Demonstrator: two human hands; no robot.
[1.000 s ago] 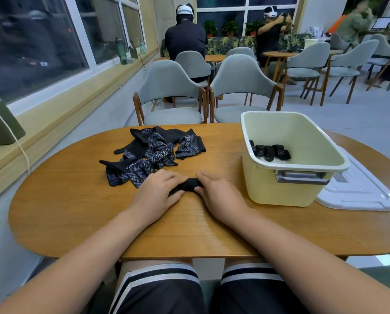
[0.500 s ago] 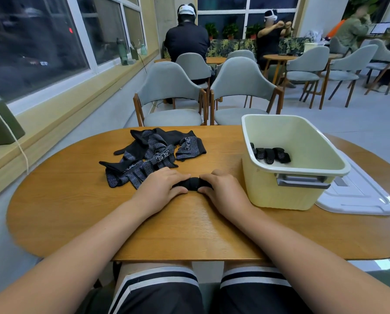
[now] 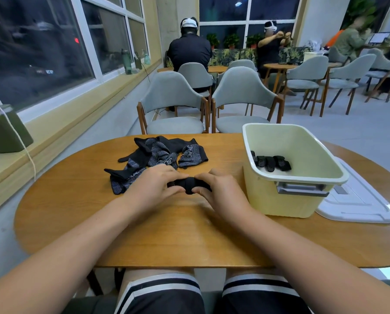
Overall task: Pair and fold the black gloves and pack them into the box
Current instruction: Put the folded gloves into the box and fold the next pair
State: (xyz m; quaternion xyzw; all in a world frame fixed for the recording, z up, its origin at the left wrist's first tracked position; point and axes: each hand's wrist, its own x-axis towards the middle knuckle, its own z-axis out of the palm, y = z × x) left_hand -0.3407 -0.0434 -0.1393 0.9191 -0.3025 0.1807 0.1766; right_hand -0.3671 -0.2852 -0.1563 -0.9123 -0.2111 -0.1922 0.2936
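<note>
Both my left hand (image 3: 154,189) and right hand (image 3: 221,193) pinch a tightly rolled black glove bundle (image 3: 188,185), faintly dotted at one end.

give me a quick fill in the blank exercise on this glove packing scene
1. Both hands, the left hand and right hand, grip one folded glove bundle on the ____.
2. One bundle of gloves already lies inside the ____.
3. The loose glove pile lies to the ____ of the box.
4. The white lid lies flat on the box's ____ side.

Missing words: table; box; left; right
</note>
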